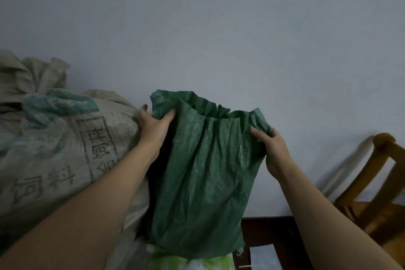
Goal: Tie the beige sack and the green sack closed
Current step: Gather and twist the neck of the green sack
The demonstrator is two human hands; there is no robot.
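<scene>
Pale grey-blue wall point(219, 28) fills the upper half of the view and runs bare behind everything; the light is dim. Low on the right, a yellow wooden chair point(377, 193) stands near the wall and throws a soft shadow on it. Beside it, along the bottom edge, is a dark brown wooden frame point(267, 232) with a pale panel set inside. What carries the sacks is hidden.

On the left, the beige sack point(54, 149) bulges full, printed with grey characters and teal patches. Its top is gathered into a crumpled tuft against the wall; whether anything binds it cannot be told.

Just beside it, touching its flank, the green sack point(201, 171) hangs in the middle of the view, held up by its mouth. The mouth is open and ruffled, with the rim sagging between the two hands. Its body drops in long creases in front of the dark frame's left end. Its lower edge hangs over something white and light green point(197, 263) at the bottom edge, too blurred to name.

The left hand point(153, 129) pinches the left corner of the rim, thumb pressed on the near face and fingers behind the cloth, one fingertip showing past it. The right hand point(271, 149) grips the right corner, thumb on the near face and fingers curled round the bunched edge. Both forearms are bare.
</scene>
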